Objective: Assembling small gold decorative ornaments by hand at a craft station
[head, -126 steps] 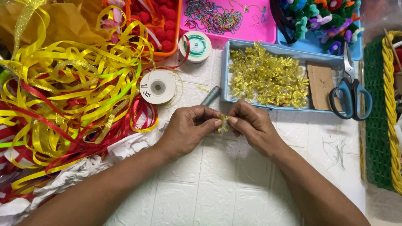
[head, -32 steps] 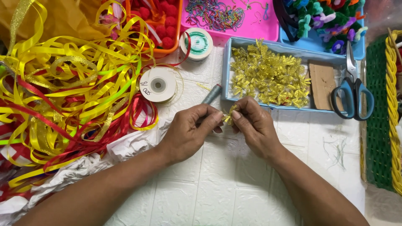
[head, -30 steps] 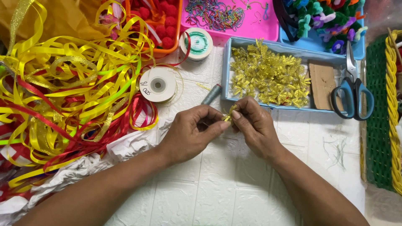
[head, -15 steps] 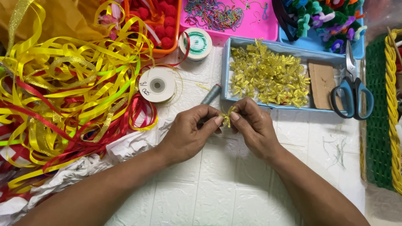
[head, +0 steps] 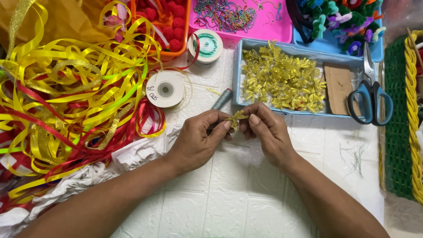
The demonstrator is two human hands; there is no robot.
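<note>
Both my hands meet at the middle of the white table. My left hand and my right hand pinch a small gold ribbon bow between thumb and fingertips. Just beyond them a light blue tray holds a heap of similar gold bows and a brown card piece. A grey thread spool lies beside my left fingers.
A tangle of yellow and red ribbons covers the left. Two ribbon reels lie behind. Blue-handled scissors rest on the right, by a green and yellow woven basket. Orange, pink and blue trays line the back.
The gold bow has turned and risen a little between my fingertips. My right thumb has shifted along it. Both hands stay in the same spot.
</note>
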